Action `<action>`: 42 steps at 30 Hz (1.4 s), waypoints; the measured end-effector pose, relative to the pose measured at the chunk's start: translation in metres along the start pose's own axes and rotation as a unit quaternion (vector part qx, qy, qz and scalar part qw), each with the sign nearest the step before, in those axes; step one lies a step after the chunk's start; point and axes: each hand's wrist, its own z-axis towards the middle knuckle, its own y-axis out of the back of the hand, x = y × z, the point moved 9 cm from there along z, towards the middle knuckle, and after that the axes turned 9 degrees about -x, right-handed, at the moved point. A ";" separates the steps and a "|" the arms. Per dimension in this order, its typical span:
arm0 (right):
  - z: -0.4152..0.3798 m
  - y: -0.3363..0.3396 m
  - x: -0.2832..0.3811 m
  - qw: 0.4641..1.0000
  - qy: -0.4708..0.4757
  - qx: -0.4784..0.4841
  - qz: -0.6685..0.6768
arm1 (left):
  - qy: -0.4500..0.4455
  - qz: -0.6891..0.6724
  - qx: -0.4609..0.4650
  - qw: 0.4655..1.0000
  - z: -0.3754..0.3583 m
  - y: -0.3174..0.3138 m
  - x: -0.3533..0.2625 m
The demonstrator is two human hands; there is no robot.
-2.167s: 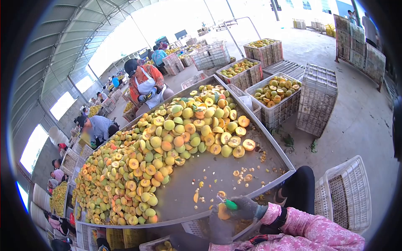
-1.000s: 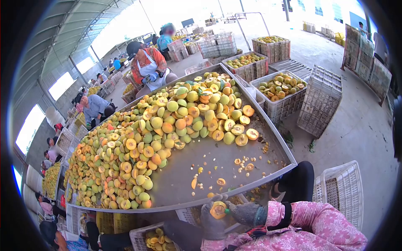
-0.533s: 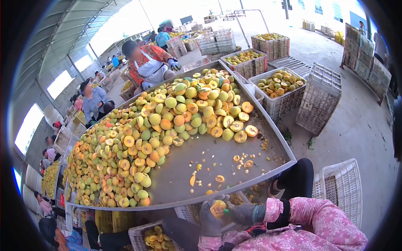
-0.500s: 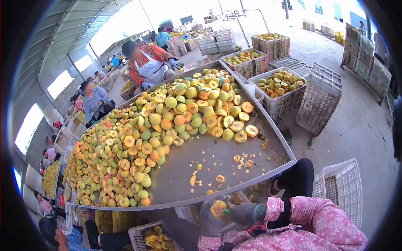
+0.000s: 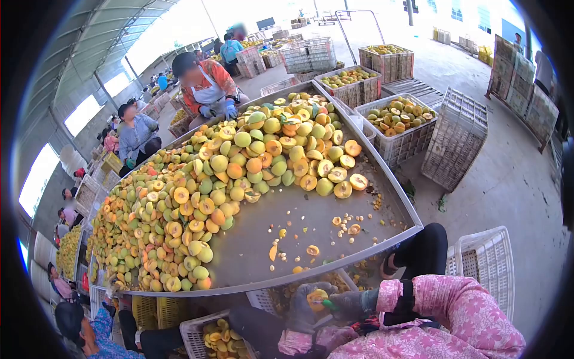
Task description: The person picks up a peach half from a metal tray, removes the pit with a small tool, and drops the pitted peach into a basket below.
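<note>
My left hand (image 5: 304, 310), in a grey glove, is closed around a yellow-orange peach half (image 5: 317, 299), just below the near edge of the metal table (image 5: 263, 251). My right hand (image 5: 353, 305), also gloved, grips a small tool with a green part (image 5: 328, 304) showing at the peach; its working end is hidden. On the table beyond lies a big heap of peaches (image 5: 239, 155), many cut in half with pits or hollows showing. Several loose pits (image 5: 347, 226) and a peach half (image 5: 313, 250) lie on the bare metal near me.
White crates (image 5: 487, 263) stand at my right, and a crate of peach halves (image 5: 218, 341) sits low at left. Across the table a person in an orange top (image 5: 209, 90) works at the heap. Filled crates (image 5: 399, 119) and a tilted crate (image 5: 457, 140) stand beyond the right side.
The peach half and both my hands stay close together, with only slight movement. The person across the table has leaned forward and brought both hands together at the heap.
</note>
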 end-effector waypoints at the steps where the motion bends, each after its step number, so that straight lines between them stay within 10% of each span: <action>1: 0.006 0.021 -0.018 1.000 0.000 0.001 0.001 | 0.082 -0.094 0.032 0.992 -0.009 -0.014 -0.009; 2: 0.003 0.037 -0.092 0.882 -0.311 0.078 0.346 | 0.162 -0.187 0.064 0.967 -0.017 -0.027 -0.011; 3: -0.021 0.027 -0.107 0.555 -0.550 0.138 0.609 | 0.163 -0.189 0.063 0.966 -0.019 -0.028 -0.010; 5: -0.025 0.017 -0.097 0.508 -0.546 0.187 0.639 | 0.050 0.023 0.080 0.995 -0.019 -0.027 -0.021; 7: -0.028 0.013 -0.090 0.461 -0.541 0.234 0.664 | 0.125 -0.089 0.075 0.985 -0.015 -0.026 -0.007; 13: 0.010 0.035 -0.072 0.705 -0.244 0.292 0.598 | 0.126 -0.170 0.025 0.977 -0.014 -0.019 0.005; 15: -0.011 0.011 -0.065 0.315 -0.531 0.172 0.768 | 0.076 -0.130 0.006 0.989 -0.012 -0.015 0.004; 21: -0.008 -0.010 -0.068 0.601 -0.464 0.029 0.650 | 0.032 -0.147 -0.081 0.985 -0.010 -0.009 0.001; 22: -0.005 -0.010 -0.066 0.601 -0.464 0.028 0.650 | 0.034 -0.207 -0.104 0.972 -0.016 -0.012 -0.011; 24: -0.019 -0.025 -0.054 0.367 -0.577 0.020 0.729 | 0.036 -0.268 -0.126 0.955 -0.018 -0.012 -0.017; 27: -0.004 0.018 -0.086 0.353 -0.545 0.112 0.752 | 0.070 -0.365 -0.105 0.922 -0.018 -0.015 -0.013; 30: -0.002 0.000 -0.082 0.492 -0.548 0.092 0.670 | 0.042 -0.335 -0.138 0.931 -0.021 -0.009 -0.016; 32: -0.007 0.001 -0.074 0.467 -0.533 0.055 0.703 | -0.114 -0.021 -0.060 0.991 -0.018 -0.012 -0.031; 35: -0.009 0.000 -0.068 0.474 -0.511 -0.005 0.717 | 0.126 -0.262 0.010 0.957 -0.013 -0.012 0.011; 39: -0.007 -0.001 -0.068 0.593 -0.480 -0.097 0.639 | 0.061 -0.152 0.006 0.986 -0.016 -0.012 0.005; 42: -0.004 -0.008 -0.057 0.545 -0.478 -0.083 0.684 | 0.065 -0.221 -0.054 0.972 -0.016 -0.010 0.001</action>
